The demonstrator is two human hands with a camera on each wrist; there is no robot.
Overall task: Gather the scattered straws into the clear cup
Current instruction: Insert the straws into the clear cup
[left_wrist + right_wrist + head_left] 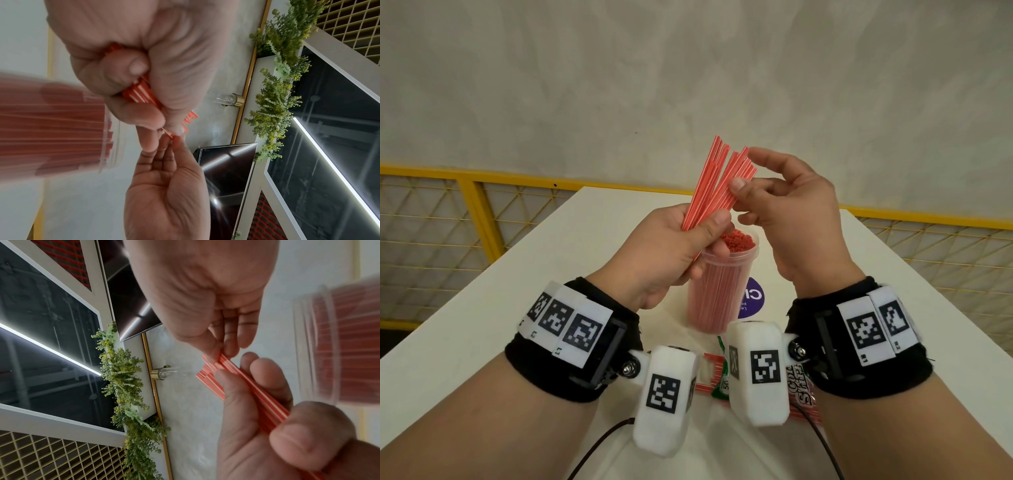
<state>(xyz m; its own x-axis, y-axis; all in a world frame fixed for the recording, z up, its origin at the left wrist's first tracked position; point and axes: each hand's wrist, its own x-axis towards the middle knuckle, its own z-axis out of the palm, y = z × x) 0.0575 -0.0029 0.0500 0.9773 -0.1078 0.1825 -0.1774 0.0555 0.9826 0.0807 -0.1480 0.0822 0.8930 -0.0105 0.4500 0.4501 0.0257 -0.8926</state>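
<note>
Head view: the left hand is grasping a fanned bundle of red straws by its lower end, thumb curled across the front, and is holding it tilted above the clear cup. The right hand is pinching the upper ends of a few straws in the bundle between thumb and fingertips, the remaining fingers lying loosely curled. The clear cup is standing upright on the white worktop, near the middle and between the two wrists, and is packed with red straws reaching its rim. A purple round sticker is lying on the worktop just right of the cup. A printed straw wrapper is showing toward the near edge, partly hidden behind the wrist cameras. A yellow mesh fence is running beyond the far edge.
</note>
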